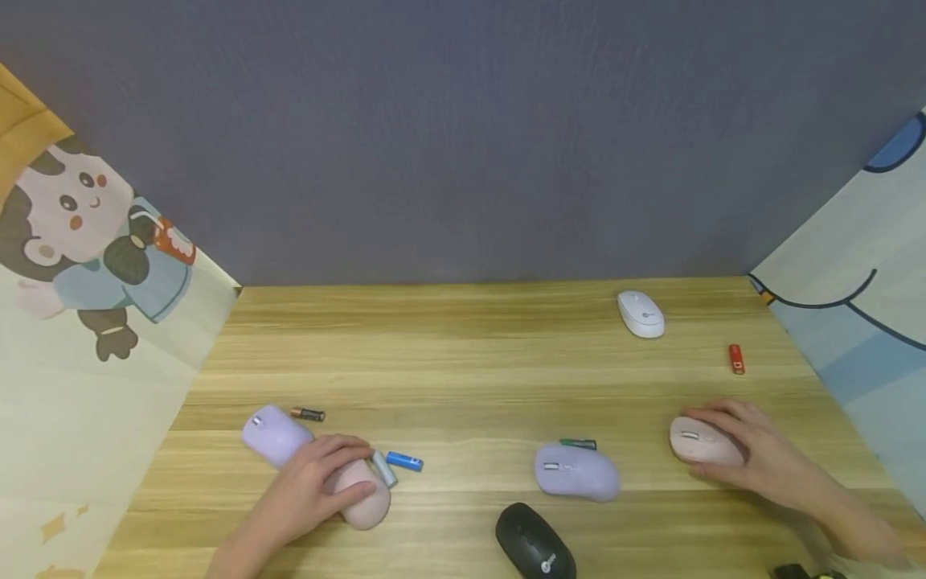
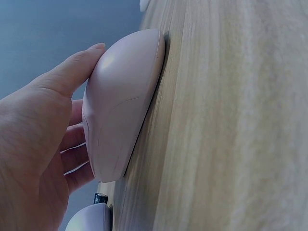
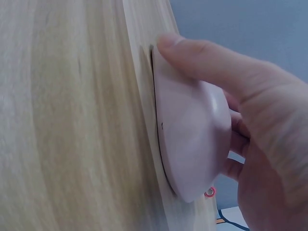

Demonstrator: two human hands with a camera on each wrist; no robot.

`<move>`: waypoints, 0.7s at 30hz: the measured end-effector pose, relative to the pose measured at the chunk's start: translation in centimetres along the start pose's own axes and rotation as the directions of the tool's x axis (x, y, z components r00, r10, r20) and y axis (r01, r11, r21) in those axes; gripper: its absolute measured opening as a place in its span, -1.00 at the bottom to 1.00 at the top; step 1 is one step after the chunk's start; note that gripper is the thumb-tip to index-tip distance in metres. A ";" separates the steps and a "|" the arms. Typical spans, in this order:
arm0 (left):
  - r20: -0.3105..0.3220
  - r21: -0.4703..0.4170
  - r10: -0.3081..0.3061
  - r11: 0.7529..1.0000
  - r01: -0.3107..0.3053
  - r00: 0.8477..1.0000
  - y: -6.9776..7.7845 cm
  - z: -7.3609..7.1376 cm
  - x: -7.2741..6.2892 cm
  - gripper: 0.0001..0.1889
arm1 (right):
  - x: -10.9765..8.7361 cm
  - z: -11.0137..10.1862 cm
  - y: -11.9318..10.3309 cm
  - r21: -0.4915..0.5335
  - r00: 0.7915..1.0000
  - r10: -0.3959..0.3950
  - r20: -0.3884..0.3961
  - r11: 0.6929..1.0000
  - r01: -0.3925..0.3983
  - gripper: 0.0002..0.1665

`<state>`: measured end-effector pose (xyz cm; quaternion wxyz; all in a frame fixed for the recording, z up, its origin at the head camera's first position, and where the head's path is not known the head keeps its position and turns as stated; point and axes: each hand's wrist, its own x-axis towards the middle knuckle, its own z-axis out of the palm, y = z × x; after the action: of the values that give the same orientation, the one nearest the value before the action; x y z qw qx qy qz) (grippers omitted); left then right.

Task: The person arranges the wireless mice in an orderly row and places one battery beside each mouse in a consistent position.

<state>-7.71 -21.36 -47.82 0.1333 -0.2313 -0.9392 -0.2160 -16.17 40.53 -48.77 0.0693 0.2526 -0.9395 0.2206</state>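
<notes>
My left hand (image 1: 321, 474) grips a pale pink computer mouse (image 1: 369, 508) at the left front of the table, thumb along one side and fingers along the other. In the left wrist view this mouse (image 2: 122, 96) lies with its base close on the wood. A grey battery (image 1: 386, 469) and a blue battery (image 1: 404, 461) lie just right of those fingers. My right hand (image 1: 760, 450) holds a second pale pink mouse (image 1: 698, 438) at the right, its thumb and fingers along the sides. The right wrist view shows this mouse (image 3: 192, 130) close on the tabletop, fingers partly hidden behind it.
Beside the left hand are a lilac mouse (image 1: 271, 433) and a black-and-copper battery (image 1: 308, 414). Another lilac mouse (image 1: 576, 472), a green-and-black battery (image 1: 579, 443) and a black mouse (image 1: 534, 540) lie mid-table. Farther back are a white mouse (image 1: 641, 314) and a red battery (image 1: 736, 359). Panels enclose the table (image 1: 434, 362).
</notes>
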 end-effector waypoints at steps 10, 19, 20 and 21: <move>-0.003 -0.002 0.010 1.000 -0.010 1.000 -0.1 0.1 0.0 -0.60 | 0.1 -0.1 0.0 -0.016 1.000 -0.001 0.010 1.000 0.001 -0.14; -0.001 -0.001 -0.001 1.000 0.001 1.000 -0.1 0.2 -0.1 -0.61 | 0.4 -0.1 0.0 -0.004 1.000 -0.012 0.004 1.000 0.012 -0.17; 0.000 -0.002 -0.003 1.000 0.003 1.000 -0.1 0.2 -0.1 -0.61 | 0.5 -0.1 0.0 -0.005 1.000 -0.012 0.002 1.000 0.012 -0.17; 0.000 -0.002 -0.004 1.000 0.004 1.000 -0.1 0.2 -0.1 -0.61 | 0.5 -0.1 0.0 -0.005 1.000 -0.013 0.000 1.000 0.013 -0.18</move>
<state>-7.74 -21.38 -48.10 0.1325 -0.2295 -0.9395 -0.2171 -16.62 40.40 -48.53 0.0713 0.2586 -0.9384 0.2178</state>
